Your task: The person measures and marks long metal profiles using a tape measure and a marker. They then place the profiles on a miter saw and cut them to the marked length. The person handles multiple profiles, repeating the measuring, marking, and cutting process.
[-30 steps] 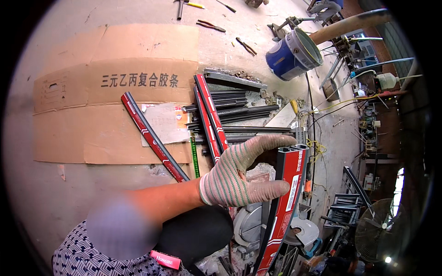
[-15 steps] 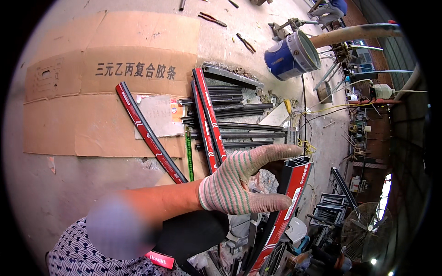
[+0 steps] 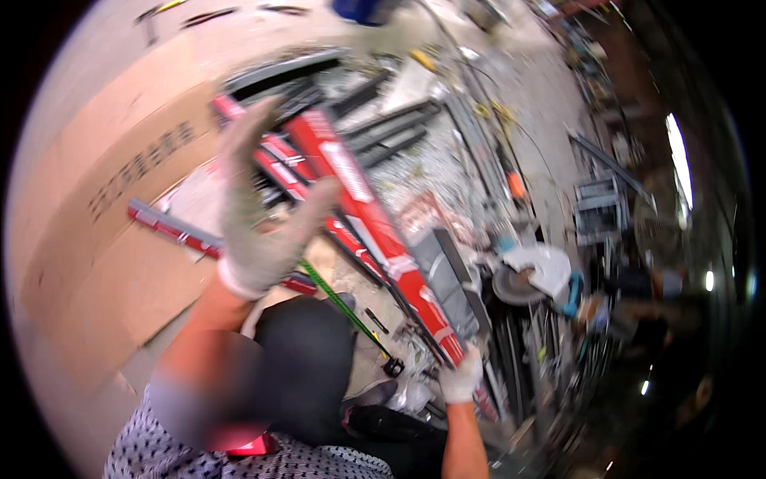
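A long metal profile strip [image 3: 371, 227] with a red and white covering and dark edges slants across the middle. Its near end is in my right hand [image 3: 461, 377], which wears a pale glove and is closed around it. My left hand [image 3: 267, 207], in a pale glove too, is raised near the strip's far end with thumb and fingers apart, holding nothing. Behind that hand, more red-covered strips [image 3: 279, 172] lie over dark profiles. Another red-covered strip [image 3: 171, 227] lies on the cardboard to the left. Motion blurs the picture.
Flattened cardboard [image 3: 72, 263] covers the floor at left. A green tape measure [image 3: 351, 307] stretches out near my knees. At right stands a cutting saw [image 3: 527, 275] with a white guard. Dark profiles [image 3: 391, 124] and scraps lie beyond, pliers [image 3: 209, 17] farther off.
My view has swung right and down. The strip has tilted and shifted left, its far end now beside the other red-covered strips. My right hand has come into view; my left hand remains open.
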Demonstrator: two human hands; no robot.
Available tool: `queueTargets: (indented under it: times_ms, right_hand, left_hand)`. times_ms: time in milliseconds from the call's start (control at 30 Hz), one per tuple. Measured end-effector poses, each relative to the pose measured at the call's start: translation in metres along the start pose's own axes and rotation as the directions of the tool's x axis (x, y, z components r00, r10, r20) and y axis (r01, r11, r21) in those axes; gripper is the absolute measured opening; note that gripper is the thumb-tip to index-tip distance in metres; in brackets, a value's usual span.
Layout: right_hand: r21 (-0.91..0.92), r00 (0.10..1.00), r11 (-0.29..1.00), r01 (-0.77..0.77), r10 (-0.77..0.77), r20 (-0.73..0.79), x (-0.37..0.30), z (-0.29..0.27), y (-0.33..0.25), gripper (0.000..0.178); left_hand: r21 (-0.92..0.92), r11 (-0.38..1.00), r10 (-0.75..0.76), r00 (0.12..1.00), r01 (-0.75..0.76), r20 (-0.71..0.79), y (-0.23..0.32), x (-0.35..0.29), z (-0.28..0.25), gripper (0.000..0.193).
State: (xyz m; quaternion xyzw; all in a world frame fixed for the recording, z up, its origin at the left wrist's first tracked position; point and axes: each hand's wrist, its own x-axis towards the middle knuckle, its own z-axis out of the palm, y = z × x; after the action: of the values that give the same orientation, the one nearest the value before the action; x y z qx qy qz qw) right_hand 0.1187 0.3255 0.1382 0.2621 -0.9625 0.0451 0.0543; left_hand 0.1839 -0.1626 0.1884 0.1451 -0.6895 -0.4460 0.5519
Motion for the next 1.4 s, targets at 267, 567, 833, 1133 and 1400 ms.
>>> queueTargets:
  times_ms: [267, 567, 833, 1133, 1400]
  right_hand:
    - [0.038, 0.961, 0.999, -0.027, 0.015, 0.277, 0.044, 0.084, 0.007, 0.041]
    - [-0.1, 0.953, 0.995, 0.028, 0.004, 0.303, 0.074, 0.14, 0.021, 0.034]
    - [-0.014, 0.95, 0.999, -0.044, 0.046, 0.31, 0.117, 0.159, 0.041, 0.021]
    - [0.09, 0.963, 0.992, -0.086, 0.06, 0.262, 0.137, 0.191, 0.063, 0.018]
    - [0.157, 0.959, 0.98, -0.125, 0.079, 0.271, 0.145, 0.213, 0.071, 0.026]
  left_hand:
    - [0.004, 0.977, 0.095, 0.453, -0.213, 0.886, -0.012, -0.047, 0.103, 0.08]
    - [0.014, 0.718, -0.156, -0.141, -0.696, 0.978, -0.057, -0.134, 0.22, 0.032]
    - [-0.021, 0.694, -0.152, -0.176, -0.719, 0.973, -0.084, -0.162, 0.278, 0.021]
    - [0.022, 0.688, -0.272, -0.231, -0.725, 0.934, -0.108, -0.169, 0.314, 0.032]
    - [0.001, 0.667, -0.233, -0.207, -0.745, 0.95, -0.128, -0.18, 0.325, 0.028]
